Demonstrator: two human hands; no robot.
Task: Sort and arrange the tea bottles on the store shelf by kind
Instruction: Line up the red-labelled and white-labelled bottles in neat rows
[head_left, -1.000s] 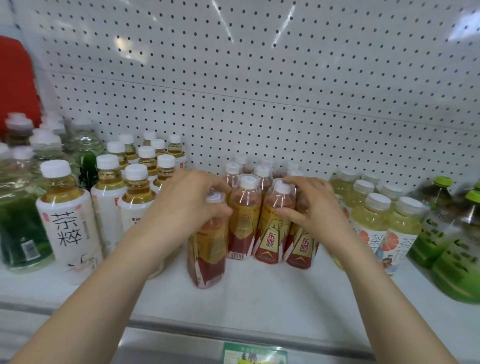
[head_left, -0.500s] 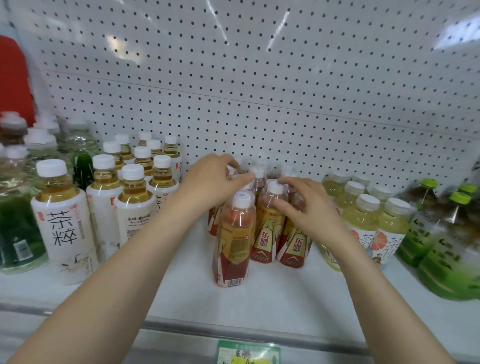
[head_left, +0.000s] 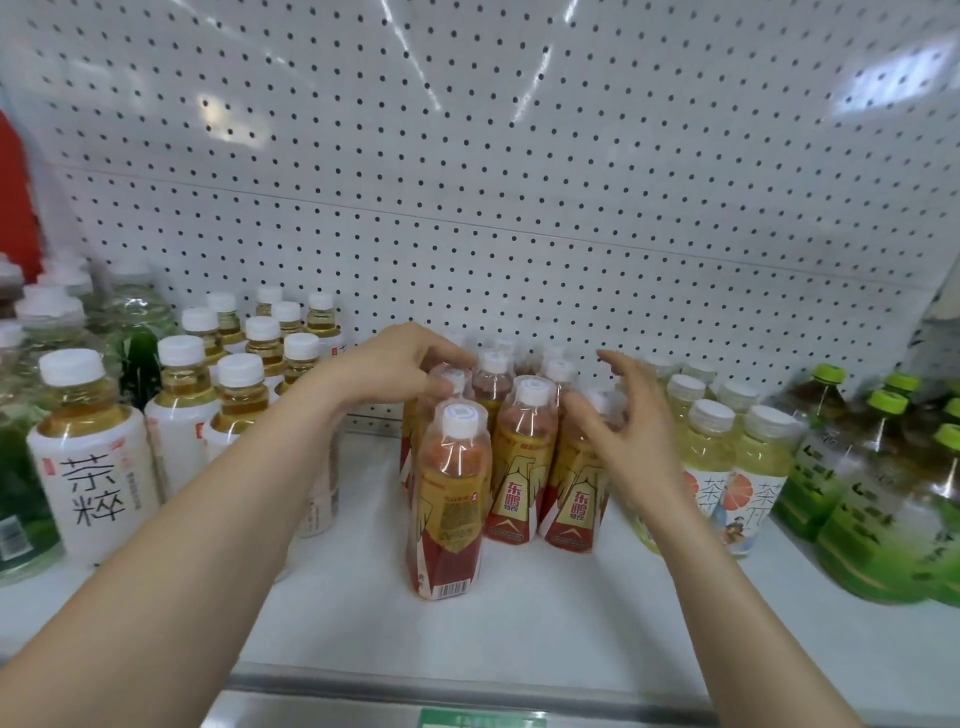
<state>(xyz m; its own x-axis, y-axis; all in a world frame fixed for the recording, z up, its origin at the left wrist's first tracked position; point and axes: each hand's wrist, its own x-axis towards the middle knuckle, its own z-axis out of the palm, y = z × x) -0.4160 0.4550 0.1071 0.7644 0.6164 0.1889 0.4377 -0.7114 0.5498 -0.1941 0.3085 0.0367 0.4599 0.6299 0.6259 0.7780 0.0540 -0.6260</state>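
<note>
Between hands (head_left: 387, 366) (head_left: 626, 431), red tea bottles (head_left: 522, 467) clustered upright

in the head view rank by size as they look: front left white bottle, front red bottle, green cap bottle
largest, about alike: white bottle and green cap bottle; wide-angle edges make ranking them unsure
smallest: red bottle

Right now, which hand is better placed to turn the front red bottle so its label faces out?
Left, probably. The left hand curls over the cap just behind the front red bottle, nearly above it. The right hand hovers open by the right-hand red bottle, farther away.
</note>
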